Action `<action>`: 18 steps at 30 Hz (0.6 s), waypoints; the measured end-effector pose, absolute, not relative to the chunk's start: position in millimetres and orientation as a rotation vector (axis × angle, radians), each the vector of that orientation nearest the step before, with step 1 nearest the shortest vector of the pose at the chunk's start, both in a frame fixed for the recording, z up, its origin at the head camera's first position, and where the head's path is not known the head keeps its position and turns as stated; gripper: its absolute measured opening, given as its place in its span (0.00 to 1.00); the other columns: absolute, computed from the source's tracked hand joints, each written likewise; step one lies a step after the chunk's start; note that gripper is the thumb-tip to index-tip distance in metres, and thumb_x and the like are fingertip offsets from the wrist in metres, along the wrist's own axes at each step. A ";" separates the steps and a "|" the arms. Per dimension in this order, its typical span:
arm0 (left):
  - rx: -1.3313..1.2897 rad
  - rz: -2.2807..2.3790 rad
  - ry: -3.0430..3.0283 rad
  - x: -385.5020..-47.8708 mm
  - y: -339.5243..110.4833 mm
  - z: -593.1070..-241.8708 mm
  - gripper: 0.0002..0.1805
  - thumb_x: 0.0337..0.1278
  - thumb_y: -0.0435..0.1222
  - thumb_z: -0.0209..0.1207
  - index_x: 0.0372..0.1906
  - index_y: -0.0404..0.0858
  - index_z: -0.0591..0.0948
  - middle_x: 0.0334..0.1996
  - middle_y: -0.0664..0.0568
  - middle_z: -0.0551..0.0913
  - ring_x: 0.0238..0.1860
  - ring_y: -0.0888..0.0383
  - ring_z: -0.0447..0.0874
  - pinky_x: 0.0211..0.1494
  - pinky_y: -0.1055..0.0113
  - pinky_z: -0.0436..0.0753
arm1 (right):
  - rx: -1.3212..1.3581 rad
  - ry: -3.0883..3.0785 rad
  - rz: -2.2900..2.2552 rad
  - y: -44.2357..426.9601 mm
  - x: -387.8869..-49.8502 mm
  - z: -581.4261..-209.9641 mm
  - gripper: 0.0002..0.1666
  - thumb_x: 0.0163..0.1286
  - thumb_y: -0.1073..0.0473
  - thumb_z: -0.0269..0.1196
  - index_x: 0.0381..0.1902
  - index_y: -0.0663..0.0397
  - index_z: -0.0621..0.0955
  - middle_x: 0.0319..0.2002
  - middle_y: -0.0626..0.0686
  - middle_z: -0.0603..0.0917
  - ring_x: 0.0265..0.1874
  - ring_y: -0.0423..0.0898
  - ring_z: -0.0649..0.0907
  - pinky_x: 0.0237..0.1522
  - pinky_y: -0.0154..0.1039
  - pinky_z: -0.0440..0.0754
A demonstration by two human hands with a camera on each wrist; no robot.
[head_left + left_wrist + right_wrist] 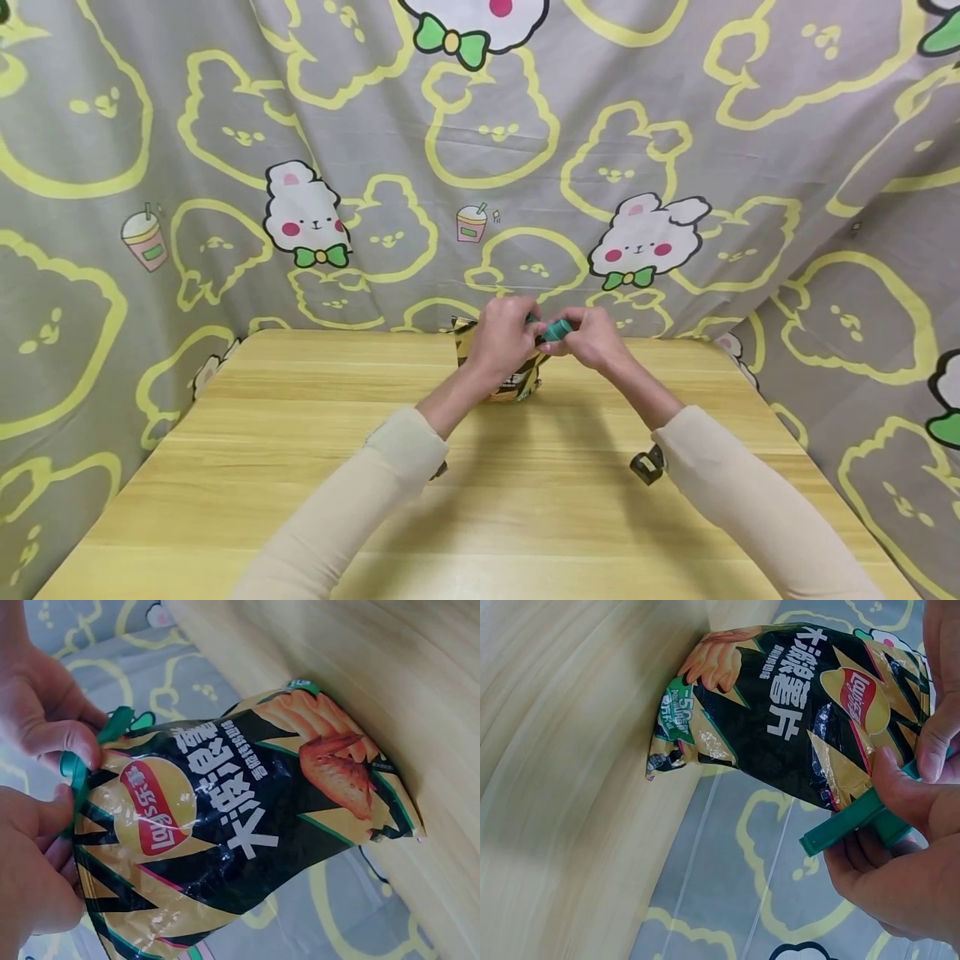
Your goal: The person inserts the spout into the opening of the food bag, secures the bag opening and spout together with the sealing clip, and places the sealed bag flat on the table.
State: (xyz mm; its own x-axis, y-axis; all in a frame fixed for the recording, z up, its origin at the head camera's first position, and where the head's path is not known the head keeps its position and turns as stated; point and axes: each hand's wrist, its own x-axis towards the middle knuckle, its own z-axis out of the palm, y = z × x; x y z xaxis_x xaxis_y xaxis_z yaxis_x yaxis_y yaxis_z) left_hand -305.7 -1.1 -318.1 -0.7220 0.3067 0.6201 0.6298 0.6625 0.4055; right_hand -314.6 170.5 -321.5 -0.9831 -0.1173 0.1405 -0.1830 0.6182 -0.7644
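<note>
A black and gold bag of potato chips (217,802) stands on the table, its top edge raised toward both hands. A green bag clip (844,825) lies along that top edge, one end sticking out past the bag's right side. My right hand (595,337) grips the clip between thumb and fingers. My left hand (504,337) pinches the bag's top edge beside it, its thumb touching the clip. Fingers cover much of the clip, so I cannot tell whether it is fastened. In the head view the left hand hides part of the bag.
The wooden table (300,450) ends at the back against a grey curtain (390,150) with yellow and white cartoon figures. More curtain hangs at both sides. Dark camera mounts (647,465) show near the cuffs.
</note>
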 end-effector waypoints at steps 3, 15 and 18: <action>-0.743 -0.838 -2.379 -304.1 -1.4 -318.0 0.06 0.60 0.35 0.69 0.37 0.35 0.87 0.32 0.48 0.90 0.27 0.59 0.82 0.36 0.69 0.83 | 0.260 -2.772 1.312 173.1 -315.0 -321.0 0.21 0.55 0.62 0.77 0.47 0.61 0.87 0.41 0.61 0.89 0.36 0.49 0.82 0.36 0.35 0.78; -0.763 -0.818 -2.414 -299.6 -4.4 -315.9 0.08 0.61 0.35 0.68 0.43 0.37 0.88 0.36 0.48 0.91 0.30 0.59 0.86 0.50 0.60 0.86 | 0.280 -2.803 1.270 175.0 -313.1 -319.5 0.22 0.56 0.60 0.77 0.49 0.60 0.86 0.39 0.60 0.88 0.35 0.49 0.81 0.36 0.37 0.76; -0.756 -0.801 -2.431 -298.2 -5.8 -314.6 0.09 0.62 0.34 0.68 0.46 0.38 0.88 0.39 0.49 0.91 0.32 0.59 0.87 0.48 0.62 0.86 | 0.289 -2.812 1.240 174.8 -312.2 -318.6 0.24 0.55 0.59 0.77 0.50 0.60 0.86 0.38 0.59 0.88 0.34 0.49 0.81 0.36 0.37 0.76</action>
State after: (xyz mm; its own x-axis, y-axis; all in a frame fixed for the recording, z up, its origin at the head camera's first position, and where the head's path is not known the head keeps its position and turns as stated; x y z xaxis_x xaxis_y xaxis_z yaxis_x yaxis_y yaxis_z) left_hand -298.2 -5.8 -314.6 -0.7390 0.3509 0.5751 0.6240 0.6782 0.3881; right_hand -312.2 174.8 -318.6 -0.9810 -0.1484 0.1251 -0.1925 0.6602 -0.7260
